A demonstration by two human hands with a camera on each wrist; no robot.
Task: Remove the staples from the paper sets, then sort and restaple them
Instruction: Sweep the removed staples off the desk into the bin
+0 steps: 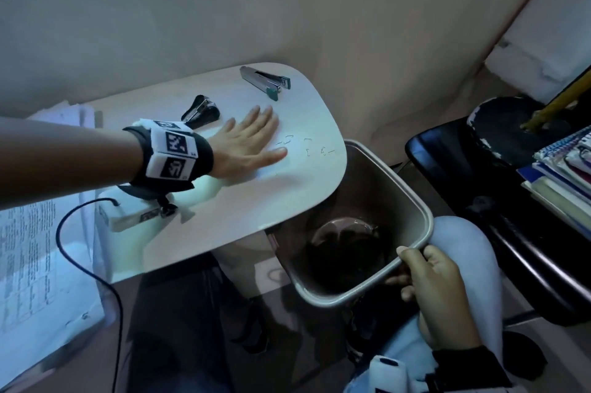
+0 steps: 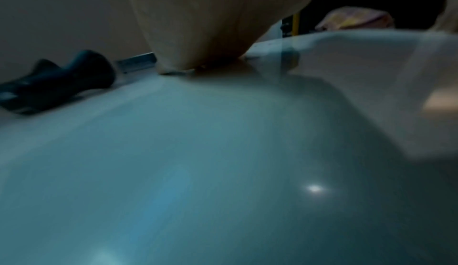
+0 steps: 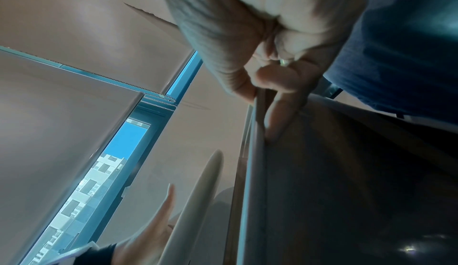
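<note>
gripping the bin [image 1: 412, 200] rim, right hand [image 1: 438, 293]; left hand [image 1: 246, 143] flat beside loose staples [image 1: 307, 149].

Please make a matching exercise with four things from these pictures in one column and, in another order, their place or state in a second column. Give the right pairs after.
1. stapler
2. staples
3. bin
4. left hand

a. held by its rim
b. flat on the desk
c. loose near the desk's right edge
d. at the desk's far edge

Pairs: 1-d, 2-c, 3-a, 4-b
</note>
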